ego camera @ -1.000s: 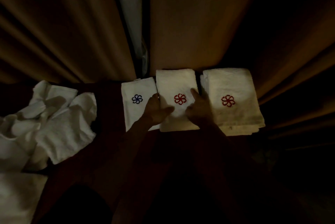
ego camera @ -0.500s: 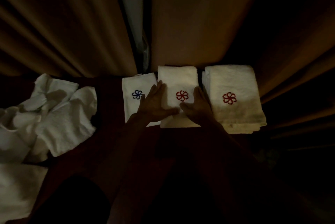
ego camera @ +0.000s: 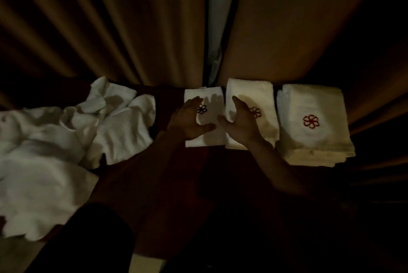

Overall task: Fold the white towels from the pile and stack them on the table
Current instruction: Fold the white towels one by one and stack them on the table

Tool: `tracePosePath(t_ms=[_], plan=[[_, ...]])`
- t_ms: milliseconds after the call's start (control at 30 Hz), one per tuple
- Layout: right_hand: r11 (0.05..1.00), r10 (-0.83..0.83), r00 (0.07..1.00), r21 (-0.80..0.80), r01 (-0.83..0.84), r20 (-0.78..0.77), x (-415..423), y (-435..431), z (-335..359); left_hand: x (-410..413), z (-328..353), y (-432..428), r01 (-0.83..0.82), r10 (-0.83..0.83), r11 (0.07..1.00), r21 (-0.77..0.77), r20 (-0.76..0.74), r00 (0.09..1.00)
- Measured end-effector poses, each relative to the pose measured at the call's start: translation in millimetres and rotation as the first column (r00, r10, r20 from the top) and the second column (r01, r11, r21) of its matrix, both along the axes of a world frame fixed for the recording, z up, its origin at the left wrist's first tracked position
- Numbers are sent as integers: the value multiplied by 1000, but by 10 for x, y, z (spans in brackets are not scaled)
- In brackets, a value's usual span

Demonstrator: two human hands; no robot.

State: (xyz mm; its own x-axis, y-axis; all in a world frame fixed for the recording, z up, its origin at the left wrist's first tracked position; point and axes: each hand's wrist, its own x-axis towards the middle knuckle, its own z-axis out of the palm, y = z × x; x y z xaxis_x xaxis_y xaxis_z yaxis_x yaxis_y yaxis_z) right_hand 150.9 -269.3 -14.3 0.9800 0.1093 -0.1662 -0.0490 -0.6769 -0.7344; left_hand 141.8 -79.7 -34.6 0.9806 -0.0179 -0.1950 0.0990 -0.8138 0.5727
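Note:
Three stacks of folded white towels lie in a row at the far edge of the dark red table (ego camera: 183, 184). The left stack (ego camera: 212, 133) carries a blue flower emblem, the middle stack (ego camera: 254, 94) and the right stack (ego camera: 313, 122) carry red ones. My left hand (ego camera: 187, 120) hovers open over the left stack's near left side. My right hand (ego camera: 242, 122) is open over the gap between the left and middle stacks. Neither hand holds anything. A crumpled pile of white towels (ego camera: 66, 140) lies on the left.
Brown curtains (ego camera: 110, 30) hang right behind the towels, with a pale gap (ego camera: 218, 18) between them. The scene is very dim. My dark sleeve (ego camera: 88, 239) fills the lower left. The right side beyond the table is in deep shadow.
Both hands have lifted off the middle stack and shifted left toward the blue-emblem stack, fingers spread. The camera view has swung left, so the pile shows more.

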Motion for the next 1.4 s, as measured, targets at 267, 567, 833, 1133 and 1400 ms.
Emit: tracePosePath(t_ms=[267,567,833,1133,1400], plan=[[972,237,971,7,-237,-41,-377,1275,-90,-572,28,1430,-177,165,977,123,95,982],[908,398,900,-68,-414,-176,-676,2351,-277,-928,-211,2541,-351,358,927,131,-32,933],[920,388,918,-26,-391,-79,-723,2513,-251,-841,-92,2361,-225,161,942,-250,-253,954],[987,135,980,110,-120,-146,-921,2300,-478,-966,-160,2125,-350,1,705,-617,-493,870],[981,96,989,181,-75,-111,-1095,2152,-415,-1155,-534,2107,-79,104,976,205,-113,988]])
